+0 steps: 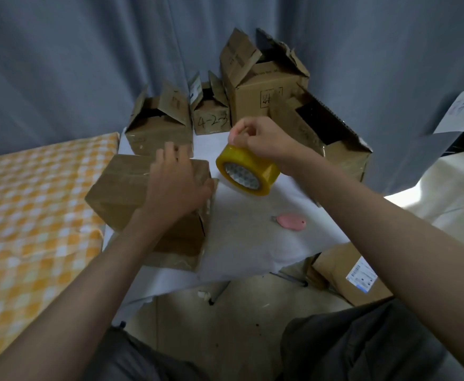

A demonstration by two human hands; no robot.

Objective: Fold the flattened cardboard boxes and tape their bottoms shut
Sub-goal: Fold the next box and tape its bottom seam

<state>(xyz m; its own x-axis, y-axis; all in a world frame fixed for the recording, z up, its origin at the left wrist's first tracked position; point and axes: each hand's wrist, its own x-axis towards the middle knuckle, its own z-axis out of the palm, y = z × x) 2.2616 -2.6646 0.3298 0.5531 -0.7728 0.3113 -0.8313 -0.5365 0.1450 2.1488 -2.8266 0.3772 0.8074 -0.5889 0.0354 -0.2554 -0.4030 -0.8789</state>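
A folded cardboard box (120,188) lies bottom-up on the white table (253,237), its flaps closed under glossy tape. My left hand (176,185) rests flat on the box's right part with straight fingers. My right hand (261,138) is raised above the table and grips a yellow roll of clear tape (248,171) by its upper rim, fingers curled, thumb and forefinger pinched together at the top of the roll. The roll hangs just right of the box, apart from it.
Several open cardboard boxes (264,89) stand along the table's far edge before a grey curtain. A pink box cutter (291,221) lies on the table right of centre. A yellow checked cloth (32,215) covers the surface at left. A flattened box (349,273) lies on the floor at right.
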